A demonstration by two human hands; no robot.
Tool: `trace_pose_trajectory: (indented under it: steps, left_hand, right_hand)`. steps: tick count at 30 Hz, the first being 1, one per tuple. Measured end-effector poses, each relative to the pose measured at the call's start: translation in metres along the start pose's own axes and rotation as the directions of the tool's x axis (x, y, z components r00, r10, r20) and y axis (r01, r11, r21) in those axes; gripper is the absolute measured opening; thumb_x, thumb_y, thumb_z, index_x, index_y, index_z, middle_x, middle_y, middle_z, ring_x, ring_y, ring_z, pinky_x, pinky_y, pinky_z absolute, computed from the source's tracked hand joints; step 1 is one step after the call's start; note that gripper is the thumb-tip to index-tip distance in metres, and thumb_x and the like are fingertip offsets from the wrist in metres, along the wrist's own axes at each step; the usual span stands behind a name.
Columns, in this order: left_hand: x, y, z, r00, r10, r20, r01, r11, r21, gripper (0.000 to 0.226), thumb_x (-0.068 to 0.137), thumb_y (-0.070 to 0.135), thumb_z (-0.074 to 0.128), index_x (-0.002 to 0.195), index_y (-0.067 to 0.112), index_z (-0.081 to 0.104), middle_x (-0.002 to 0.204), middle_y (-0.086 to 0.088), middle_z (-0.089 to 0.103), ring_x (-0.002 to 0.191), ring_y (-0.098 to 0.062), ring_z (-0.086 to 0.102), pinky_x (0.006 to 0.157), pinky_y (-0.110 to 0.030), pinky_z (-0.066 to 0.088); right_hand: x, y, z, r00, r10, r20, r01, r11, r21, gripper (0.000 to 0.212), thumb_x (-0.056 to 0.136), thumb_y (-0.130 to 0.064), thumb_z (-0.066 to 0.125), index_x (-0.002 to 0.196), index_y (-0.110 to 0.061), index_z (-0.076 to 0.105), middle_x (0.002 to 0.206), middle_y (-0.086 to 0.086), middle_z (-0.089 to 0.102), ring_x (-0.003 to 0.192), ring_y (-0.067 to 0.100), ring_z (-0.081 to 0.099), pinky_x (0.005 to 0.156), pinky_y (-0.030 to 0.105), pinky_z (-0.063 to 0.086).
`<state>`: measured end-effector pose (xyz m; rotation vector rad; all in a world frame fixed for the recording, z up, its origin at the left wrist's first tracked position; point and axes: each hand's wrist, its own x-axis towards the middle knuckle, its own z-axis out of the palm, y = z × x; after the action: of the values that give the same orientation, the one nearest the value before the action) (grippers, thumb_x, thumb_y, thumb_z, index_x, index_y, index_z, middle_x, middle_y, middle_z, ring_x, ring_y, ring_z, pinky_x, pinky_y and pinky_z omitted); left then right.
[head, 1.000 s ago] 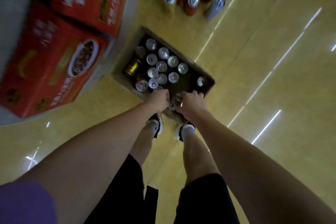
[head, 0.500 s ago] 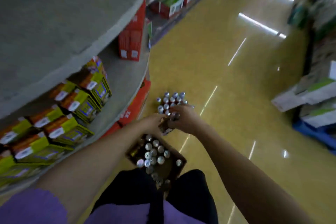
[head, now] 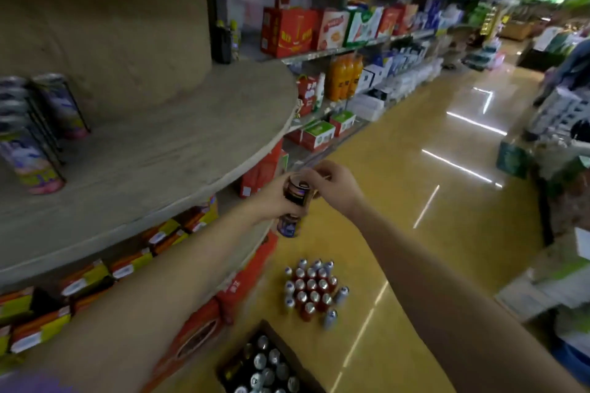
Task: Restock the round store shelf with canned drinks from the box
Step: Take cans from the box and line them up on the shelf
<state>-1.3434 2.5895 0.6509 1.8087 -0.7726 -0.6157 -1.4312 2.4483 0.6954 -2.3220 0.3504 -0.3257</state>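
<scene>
Cans (head: 295,198) stacked upright in our left hand (head: 271,198), right hand (head: 332,183) pinching the top; shelf (head: 178,150) lies left, slightly above.

1. Dull grey-beige round wooden store shelf (head: 178,150), faintly grained.
2. Dark brown, gold-banded drink can (head: 297,193); below it a blue-purple can (head: 289,226) with a reddish patch.
3. Pale lilac printed cans (head: 32,166) with pink and yellow bases, behind thin black wire bars.
4. Glossy mustard-yellow floor (head: 399,201), streaked with white light reflections.
5. Red cans with silver tops (head: 311,292), edged by blue-and-white ones.
6. Brown cardboard box (head: 284,346) of silver-topped cans.
7. Red cartons (head: 204,333) with white lettering; orange-and-yellow packs (head: 86,277) with white labels.
8. Purple sleeve (head: 28,381).
</scene>
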Motion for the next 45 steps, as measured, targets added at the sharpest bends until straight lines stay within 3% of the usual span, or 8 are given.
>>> trace_pose_trajectory:
  steps: [8, 13, 18, 22, 25, 32, 37, 45]
  left_hand:
    - [-0.057, 0.038, -0.055, 0.905, -0.146, -0.399, 0.127, 0.989, -0.074, 0.069, 0.053, 0.0, 0.091, 0.112, 0.016, 0.059, 0.096, 0.002, 0.068, 0.087, -0.015, 0.064, 0.067, -0.024, 0.055]
    - [-0.086, 0.061, -0.072, 0.838, -0.168, -0.519, 0.171, 0.984, -0.041, 0.073, 0.04, 0.013, 0.097, 0.104, 0.023, 0.064, 0.104, -0.001, 0.072, 0.1, -0.021, 0.067, 0.088, -0.044, 0.056]
    - [-0.117, 0.079, -0.093, 0.798, -0.207, -0.566, 0.189, 0.978, -0.091, 0.083, 0.04, 0.014, 0.097, 0.112, 0.024, 0.058, 0.107, -0.005, 0.069, 0.101, -0.024, 0.066, 0.08, -0.054, 0.058]
    - [-0.138, 0.088, -0.117, 0.8, -0.17, -0.576, 0.201, 0.979, -0.01, 0.087, 0.054, 0.024, 0.094, 0.128, 0.015, 0.05, 0.12, -0.004, 0.064, 0.111, -0.021, 0.061, 0.09, -0.045, 0.055]
    - [-0.148, 0.084, -0.139, 0.802, -0.167, -0.574, 0.203, 0.979, 0.0, 0.057, 0.064, 0.024, 0.089, 0.112, 0.012, 0.059, 0.108, -0.007, 0.069, 0.1, -0.02, 0.067, 0.084, -0.041, 0.057]
    - [-0.148, 0.066, -0.215, 0.829, -0.04, -0.557, 0.255, 0.915, 0.313, 0.055, 0.053, 0.027, 0.094, 0.096, 0.014, 0.063, 0.095, -0.004, 0.071, 0.093, -0.02, 0.066, 0.081, -0.041, 0.054]
    - [-0.153, 0.052, -0.265, 0.846, 0.021, -0.532, 0.209, 0.906, 0.369, 0.059, 0.051, 0.027, 0.095, 0.098, 0.011, 0.063, 0.099, -0.003, 0.07, 0.095, -0.018, 0.063, 0.08, -0.038, 0.051]
    - [-0.155, 0.04, -0.331, 0.939, 0.023, -0.343, 0.119, 0.914, 0.388, 0.044, 0.061, 0.02, 0.091, 0.099, 0.013, 0.07, 0.091, 0.002, 0.071, 0.084, -0.009, 0.063, 0.066, -0.02, 0.046]
  right_hand:
    - [0.001, -0.01, 0.038, 0.953, -0.148, 0.264, 0.188, 0.973, -0.134, 0.021, 0.095, -0.026, 0.057, 0.092, -0.006, 0.062, 0.08, 0.01, 0.064, 0.075, 0.028, 0.062, 0.065, 0.041, 0.05]
    - [-0.015, -0.038, 0.062, 0.91, -0.238, 0.339, 0.235, 0.971, 0.052, 0.033, 0.082, -0.037, 0.075, 0.099, -0.019, 0.053, 0.084, -0.008, 0.059, 0.078, 0.013, 0.057, 0.062, 0.026, 0.038]
    - [-0.022, -0.074, 0.085, 0.908, -0.292, 0.302, 0.229, 0.947, 0.225, 0.043, 0.08, -0.034, 0.079, 0.105, -0.016, 0.049, 0.088, -0.008, 0.057, 0.076, 0.008, 0.057, 0.052, 0.012, 0.037]
    - [-0.023, -0.104, 0.108, 0.913, -0.3, 0.278, 0.201, 0.921, 0.334, 0.045, 0.079, -0.027, 0.08, 0.115, -0.018, 0.055, 0.098, -0.006, 0.066, 0.086, 0.008, 0.063, 0.064, 0.014, 0.046]
    - [-0.023, -0.124, 0.127, 0.921, -0.293, 0.258, 0.195, 0.917, 0.347, 0.043, 0.076, -0.025, 0.082, 0.111, -0.018, 0.058, 0.091, -0.011, 0.066, 0.077, -0.001, 0.06, 0.061, 0.012, 0.044]
    - [0.001, -0.159, 0.172, 0.943, -0.205, 0.262, 0.138, 0.958, 0.252, 0.048, 0.07, -0.037, 0.084, 0.107, -0.021, 0.057, 0.088, -0.012, 0.063, 0.078, 0.004, 0.06, 0.058, 0.018, 0.043]
    - [0.023, -0.202, 0.208, 0.962, -0.154, 0.227, 0.13, 0.985, 0.115, 0.056, 0.072, -0.045, 0.08, 0.116, -0.02, 0.057, 0.109, 0.004, 0.068, 0.105, 0.025, 0.06, 0.087, 0.035, 0.048]
    - [0.039, -0.241, 0.253, 0.994, -0.033, 0.101, 0.008, 0.971, 0.239, 0.054, 0.07, -0.023, 0.085, 0.114, -0.016, 0.054, 0.099, -0.003, 0.064, 0.095, 0.02, 0.062, 0.07, 0.026, 0.041]
